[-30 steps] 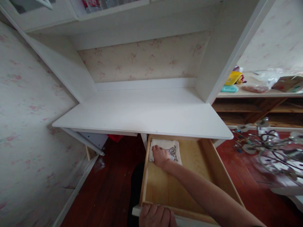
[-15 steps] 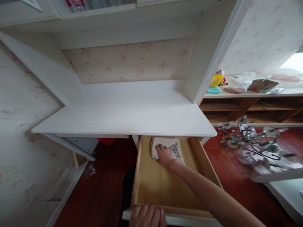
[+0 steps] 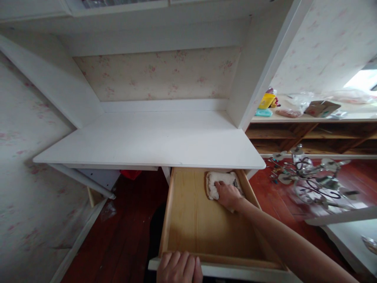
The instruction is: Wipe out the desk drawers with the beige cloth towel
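Note:
An open wooden drawer [image 3: 188, 224] hangs out from under a white desk [image 3: 153, 141]. My right hand [image 3: 228, 195] presses down on a folded whitish cloth [image 3: 216, 182] with a dark pattern, at the drawer's back right corner, fingers curled onto it. My left hand [image 3: 179, 268] grips the drawer's white front edge [image 3: 235, 271] at the bottom of the view, fingers folded over it.
A white hutch frame and flowered wallpaper enclose the desk. At right stand a wooden shelf unit [image 3: 309, 135] with a yellow item [image 3: 266, 101], bags and a cardboard box [image 3: 321, 108], and a chandelier [image 3: 309, 175] lies on the red wooden floor. A red thing [image 3: 129, 173] sits under the desk.
My right hand has slid the cloth from the drawer's back left to its back right. The left hand stays on the drawer front.

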